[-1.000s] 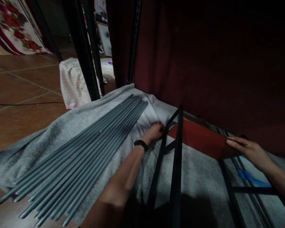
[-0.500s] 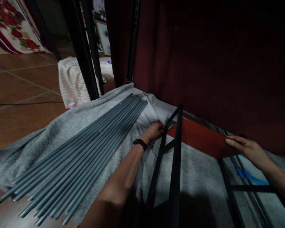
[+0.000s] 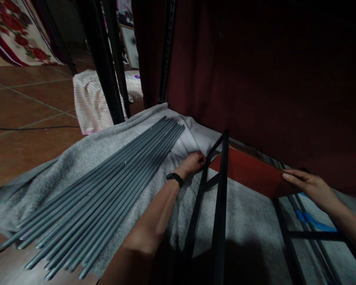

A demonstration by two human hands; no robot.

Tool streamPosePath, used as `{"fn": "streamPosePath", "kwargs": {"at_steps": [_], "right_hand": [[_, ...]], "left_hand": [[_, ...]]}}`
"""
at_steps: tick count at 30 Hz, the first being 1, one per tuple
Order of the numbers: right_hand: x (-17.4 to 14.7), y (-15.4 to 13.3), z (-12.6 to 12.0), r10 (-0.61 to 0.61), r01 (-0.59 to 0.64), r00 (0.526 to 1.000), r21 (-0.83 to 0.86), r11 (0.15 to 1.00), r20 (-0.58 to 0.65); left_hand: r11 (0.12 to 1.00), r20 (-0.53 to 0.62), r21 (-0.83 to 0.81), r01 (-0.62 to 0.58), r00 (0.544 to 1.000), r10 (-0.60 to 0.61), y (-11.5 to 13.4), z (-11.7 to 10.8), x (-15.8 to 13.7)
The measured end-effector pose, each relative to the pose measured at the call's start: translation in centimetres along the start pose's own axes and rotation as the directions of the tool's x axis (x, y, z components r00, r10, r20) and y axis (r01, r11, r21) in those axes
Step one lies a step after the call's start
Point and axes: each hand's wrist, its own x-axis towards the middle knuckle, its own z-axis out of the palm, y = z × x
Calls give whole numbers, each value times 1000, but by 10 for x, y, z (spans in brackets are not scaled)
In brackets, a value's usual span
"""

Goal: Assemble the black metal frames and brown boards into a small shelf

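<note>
A reddish-brown board (image 3: pixel 252 172) stands on its long edge across a black metal frame (image 3: pixel 221 198). My right hand (image 3: pixel 311 186) pinches the board's far right end, thumb on the near face and fingers behind the top edge. My left hand (image 3: pixel 193 161), with a black wristband (image 3: pixel 175 179), is beside the frame's left upright, close to the board's left end. Its fingers are curled together at the bar; what they hold, if anything, is hidden.
Several grey metal rods (image 3: pixel 106 190) lie side by side on a grey blanket (image 3: pixel 86 152) to the left. Blue strips (image 3: pixel 314 221) lie at the right, by another black frame section (image 3: pixel 316 235). Dark red cloth (image 3: pixel 255 79) hangs behind; black posts (image 3: pixel 106 71) stand at the back left.
</note>
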Motion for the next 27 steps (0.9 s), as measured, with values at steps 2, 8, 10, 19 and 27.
{"fn": "streamPosePath", "kwargs": {"at_steps": [2,8,10,19,27], "right_hand": [[1,3,0,-2,2,1000,6,1000,-4],[3,16,-1,-26,26,999,21,999,23],[4,18,-1,-17,16,1000,22,1000,26],[4,14,-3,9,-9,999,7,1000,41],[3,9,0,16,-18,1000,53,998,27]], "left_hand": [[1000,-4,3,9,1000,-9,-1,0,1],[989,31,132,-61,998,57,7,2,3],[983,44,150,-108,994,102,8,1,2],[998,-8,35,-51,999,51,-3,3,0],[991,-7,65,-117,993,118,0,5,2]]}}
